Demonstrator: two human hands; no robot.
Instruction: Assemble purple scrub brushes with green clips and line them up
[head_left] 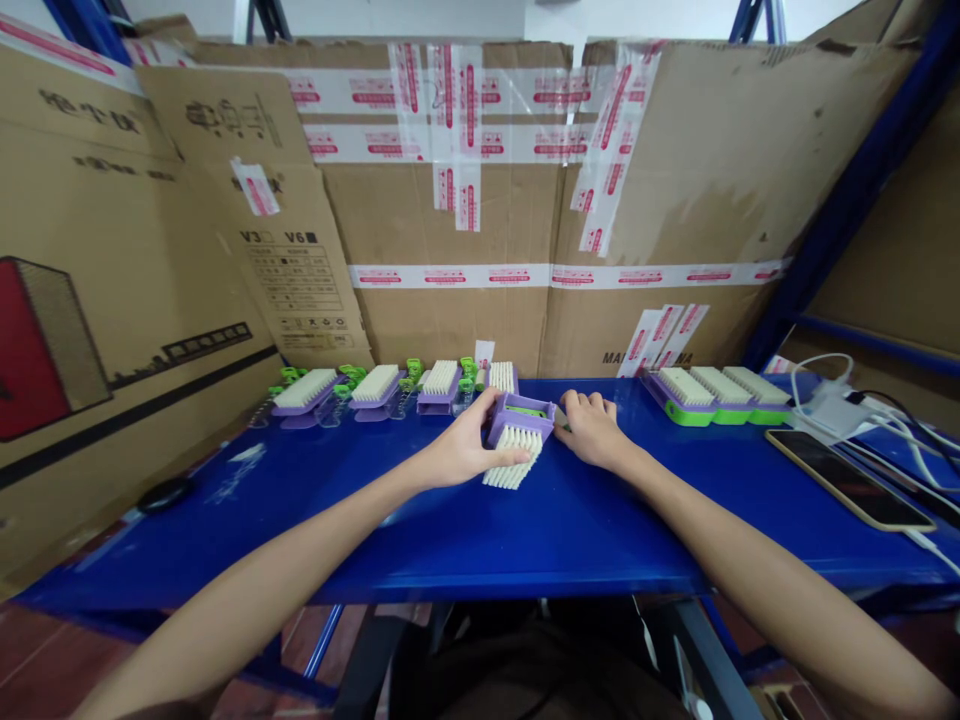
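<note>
My left hand [459, 445] grips a purple scrubbing brush [517, 412] above the front part of the table. Its cream bristles point down toward me, and a bit of green shows inside its purple frame. The thumb lies across the bristles. At the brush's right side is my right hand [594, 430], its fingers curled around a small greyish piece that is mostly hidden; I cannot tell what it is. Behind the left hand sits another brush [501, 376] with its bristles up. Further left stand more purple brushes [441, 378] with green parts and clear plastic pieces between them.
Three brushes with green bases [721, 390] stand side by side at the right rear. A phone [847, 478] on a cable and a white charger [832, 412] lie at the right. Taped cardboard [465, 330] walls the back of the blue table [480, 555]. A dark round object [165, 494] is at left.
</note>
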